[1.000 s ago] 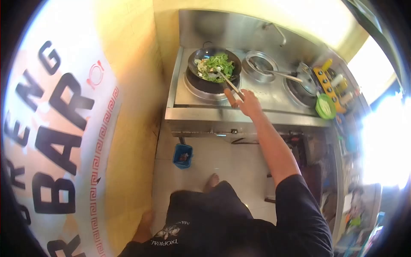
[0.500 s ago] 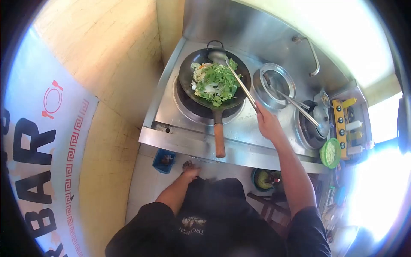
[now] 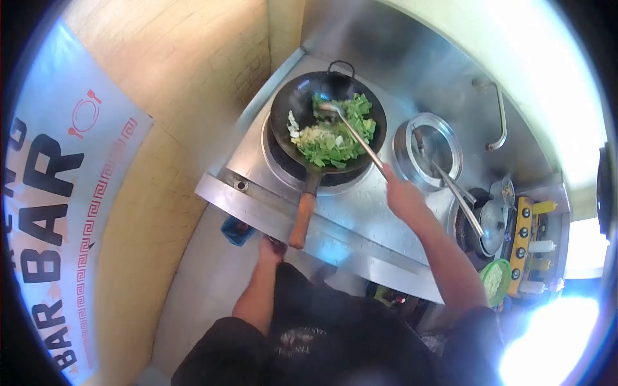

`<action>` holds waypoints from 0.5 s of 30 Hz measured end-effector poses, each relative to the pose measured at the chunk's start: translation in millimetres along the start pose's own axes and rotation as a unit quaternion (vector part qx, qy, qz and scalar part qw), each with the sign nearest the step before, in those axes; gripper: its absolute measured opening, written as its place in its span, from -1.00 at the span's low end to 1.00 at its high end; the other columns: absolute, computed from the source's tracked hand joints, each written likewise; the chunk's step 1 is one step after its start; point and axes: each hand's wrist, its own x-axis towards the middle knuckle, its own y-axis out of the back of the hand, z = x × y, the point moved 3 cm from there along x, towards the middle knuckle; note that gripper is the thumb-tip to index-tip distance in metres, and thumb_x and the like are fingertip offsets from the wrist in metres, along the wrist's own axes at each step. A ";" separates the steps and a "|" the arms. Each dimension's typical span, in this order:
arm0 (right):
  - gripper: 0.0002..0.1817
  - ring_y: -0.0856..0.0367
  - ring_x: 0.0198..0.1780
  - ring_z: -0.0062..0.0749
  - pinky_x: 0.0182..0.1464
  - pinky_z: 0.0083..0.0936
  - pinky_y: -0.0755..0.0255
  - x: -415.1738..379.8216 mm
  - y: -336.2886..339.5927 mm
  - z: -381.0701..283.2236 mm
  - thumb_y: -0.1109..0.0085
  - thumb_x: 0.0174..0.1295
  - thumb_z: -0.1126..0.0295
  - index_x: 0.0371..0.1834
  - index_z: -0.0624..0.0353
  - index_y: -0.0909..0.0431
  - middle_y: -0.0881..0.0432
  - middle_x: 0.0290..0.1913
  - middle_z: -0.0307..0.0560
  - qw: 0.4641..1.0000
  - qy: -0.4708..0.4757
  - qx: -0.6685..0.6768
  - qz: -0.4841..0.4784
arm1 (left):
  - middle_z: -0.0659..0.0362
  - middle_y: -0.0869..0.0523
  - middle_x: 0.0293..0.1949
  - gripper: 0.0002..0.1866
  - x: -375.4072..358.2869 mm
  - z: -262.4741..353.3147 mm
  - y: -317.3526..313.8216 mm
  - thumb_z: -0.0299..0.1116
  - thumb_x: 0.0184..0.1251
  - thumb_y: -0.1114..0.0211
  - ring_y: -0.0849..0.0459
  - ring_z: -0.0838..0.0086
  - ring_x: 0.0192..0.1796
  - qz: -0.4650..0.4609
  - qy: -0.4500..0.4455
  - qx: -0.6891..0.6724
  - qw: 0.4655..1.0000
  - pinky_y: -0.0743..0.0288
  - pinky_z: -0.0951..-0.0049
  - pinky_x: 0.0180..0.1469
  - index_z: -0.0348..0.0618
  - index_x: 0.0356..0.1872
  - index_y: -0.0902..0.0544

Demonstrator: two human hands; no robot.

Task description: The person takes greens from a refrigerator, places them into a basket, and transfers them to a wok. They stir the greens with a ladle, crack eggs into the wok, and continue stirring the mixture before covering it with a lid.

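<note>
My right hand (image 3: 405,196) is closed around the end of a long metal ladle (image 3: 362,141). The ladle's head is down among leafy greens and pale shredded vegetables (image 3: 335,141) in a black wok (image 3: 286,106). A wooden handle (image 3: 303,220) sticks out from the wok toward me, with neither hand on it. Low at the stove's front edge is my left hand (image 3: 270,249), beside something small and dark. Its fingers are mostly hidden, so its grip does not show.
Right of the wok, a round metal pot (image 3: 428,151) holds another long-handled utensil (image 3: 460,199). Farther right are a lidded pot (image 3: 492,235), a green basket of pale shreds (image 3: 494,283) and squeeze bottles (image 3: 542,246). A faucet (image 3: 501,119) hangs over the steel stove (image 3: 360,215).
The ladle head has moved from the wok's far rim down into the greens, which are now pushed together and turned over. The camera view has rotated, and the wok handle now slants left.
</note>
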 end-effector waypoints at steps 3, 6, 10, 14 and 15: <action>-0.38 -0.65 -0.29 0.03 -0.26 -0.07 -0.50 2.7 5.7 -12.8 0.18 0.29 0.40 0.45 -0.21 -0.03 -0.59 -0.35 0.20 0.997 0.025 0.074 0.014 | 0.23 -0.54 -0.48 -0.52 -72.4 21.1 -40.6 0.15 0.34 0.04 -0.54 0.35 -0.28 0.056 0.048 0.072 0.995 -0.44 0.33 -0.18 -0.09 -0.25 -0.55; -0.40 -0.65 -0.30 0.03 -0.25 -0.07 -0.51 -40.4 32.1 -4.1 0.21 0.30 0.41 0.45 -0.14 -0.04 -0.60 -0.31 0.23 0.997 0.055 -0.044 -0.013 | 0.19 -0.55 -0.52 -0.39 -127.3 38.3 -50.0 0.25 0.33 0.10 -0.56 0.37 -0.26 -0.039 0.074 0.293 0.953 -0.43 0.33 -0.20 -0.16 -0.23 -0.57; -0.42 -0.65 -0.28 0.05 -0.21 -0.08 -0.52 -2.7 13.7 -4.6 0.22 0.30 0.41 0.43 -0.09 -0.07 -0.61 -0.28 0.22 1.000 0.004 0.015 0.001 | 0.12 -0.61 -0.43 -0.34 -203.8 49.7 -130.7 0.25 0.36 0.14 -0.59 0.36 -0.26 -0.225 0.163 0.448 0.850 -0.45 0.26 -0.21 -0.22 -0.21 -0.60; -0.43 -0.66 -0.26 0.02 -0.23 -0.13 -0.54 -20.8 3.5 -42.8 0.21 0.29 0.43 0.41 -0.14 -0.11 -0.62 -0.31 0.17 1.000 0.025 0.012 0.010 | 0.09 -0.63 -0.39 -0.58 -224.5 2.8 -216.9 -0.01 0.37 -0.08 -0.60 0.38 -0.40 -0.215 0.083 0.394 0.890 -0.51 0.30 -0.33 -0.23 -0.24 -0.56; -0.43 -0.66 -0.26 0.02 -0.23 -0.13 -0.54 -29.7 2.6 -43.4 0.21 0.29 0.43 0.41 -0.14 -0.11 -0.62 -0.31 0.17 1.000 0.023 0.011 0.006 | 0.10 -0.60 -0.43 -0.73 -219.9 -11.5 -216.8 -0.17 0.33 -0.14 -0.60 0.38 -0.42 -0.235 0.056 0.451 0.859 -0.51 0.29 -0.39 -0.21 -0.26 -0.52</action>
